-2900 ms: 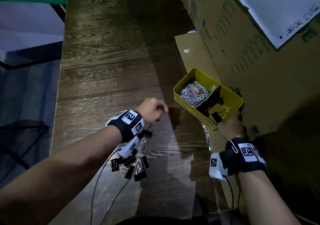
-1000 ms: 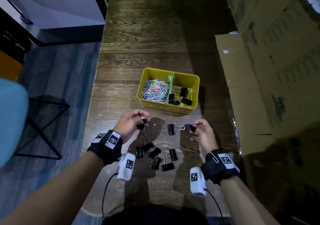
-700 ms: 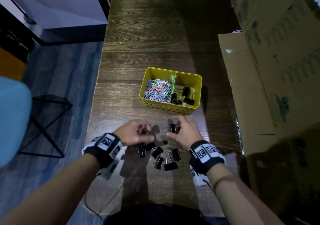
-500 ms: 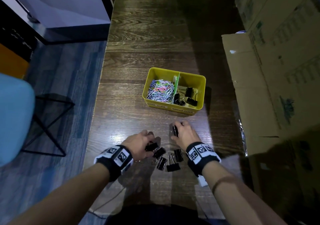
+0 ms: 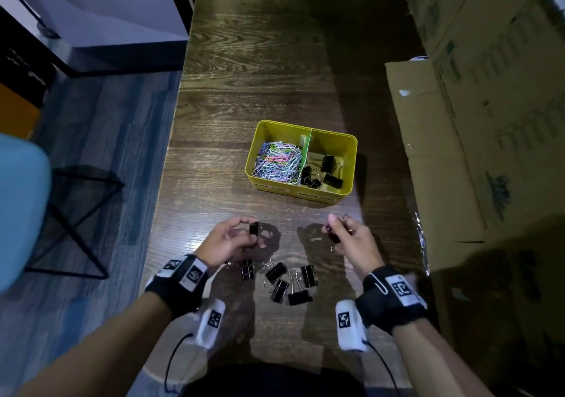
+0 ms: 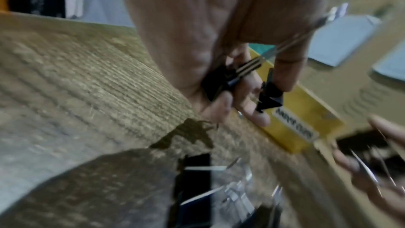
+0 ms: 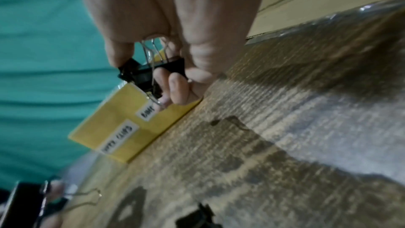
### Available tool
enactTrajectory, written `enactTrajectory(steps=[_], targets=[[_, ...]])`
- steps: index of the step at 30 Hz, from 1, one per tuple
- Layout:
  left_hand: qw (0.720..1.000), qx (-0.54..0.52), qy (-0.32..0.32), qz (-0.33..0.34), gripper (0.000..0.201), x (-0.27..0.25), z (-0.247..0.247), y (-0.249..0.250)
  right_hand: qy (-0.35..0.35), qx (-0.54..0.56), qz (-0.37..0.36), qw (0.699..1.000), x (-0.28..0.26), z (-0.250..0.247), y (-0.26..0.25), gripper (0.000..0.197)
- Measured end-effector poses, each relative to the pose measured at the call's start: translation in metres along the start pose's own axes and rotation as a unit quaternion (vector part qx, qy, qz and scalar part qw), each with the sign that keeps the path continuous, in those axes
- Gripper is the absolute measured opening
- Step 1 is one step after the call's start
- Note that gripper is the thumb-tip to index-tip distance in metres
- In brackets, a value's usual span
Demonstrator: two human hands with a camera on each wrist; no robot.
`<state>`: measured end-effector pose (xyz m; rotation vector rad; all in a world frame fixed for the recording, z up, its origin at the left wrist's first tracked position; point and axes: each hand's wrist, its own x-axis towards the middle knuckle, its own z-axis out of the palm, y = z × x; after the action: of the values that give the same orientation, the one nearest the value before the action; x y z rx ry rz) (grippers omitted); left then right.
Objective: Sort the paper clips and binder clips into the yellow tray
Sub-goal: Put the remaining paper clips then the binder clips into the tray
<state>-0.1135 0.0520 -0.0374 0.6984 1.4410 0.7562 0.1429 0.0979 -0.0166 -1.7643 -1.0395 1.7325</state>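
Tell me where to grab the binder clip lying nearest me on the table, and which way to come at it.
Pinch the nearest binder clip across its black body, coming straight down from above. It lies flat on the table, its wire handles pointing away toward the other loose clips, so the near side is probably the freest. The handles look thin and likely to swing.
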Motion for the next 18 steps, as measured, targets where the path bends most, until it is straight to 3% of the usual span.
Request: enactTrajectory(steps=[4,7,11,15,18], targets=[[0.959,-0.264,-0.100,-0.040,0.045,-0.002,0.002,0.032,-0.020,0.135,-0.032,0.990,-0.012,-0.010,-0.026,0.038],[0.934,-0.319,-0.156,-0.022,0.043,0.004,0.019,0.072,-0.045,0.231,-0.053,0.971,-0.008,-0.019,-0.056,0.038],[0.958,-0.234,-0.157,-0.049,0.038,0.029,0.055,0.126,-0.056,0.240,-0.042,0.968,0.011,-0.016,-0.103,0.034],[0.979,-0.116,-0.102,-0.130,0.038,0.060,0.090,0.162,-0.029,0.165,-0.012,0.986,0.036,-0.005,-0.129,0.018],[0.987,-0.055,-0.064,-0.140,0.036,0.076,0.110,0.176,-0.006,0.087,0.011,0.996,0.060,-0.003,-0.128,0.017]])
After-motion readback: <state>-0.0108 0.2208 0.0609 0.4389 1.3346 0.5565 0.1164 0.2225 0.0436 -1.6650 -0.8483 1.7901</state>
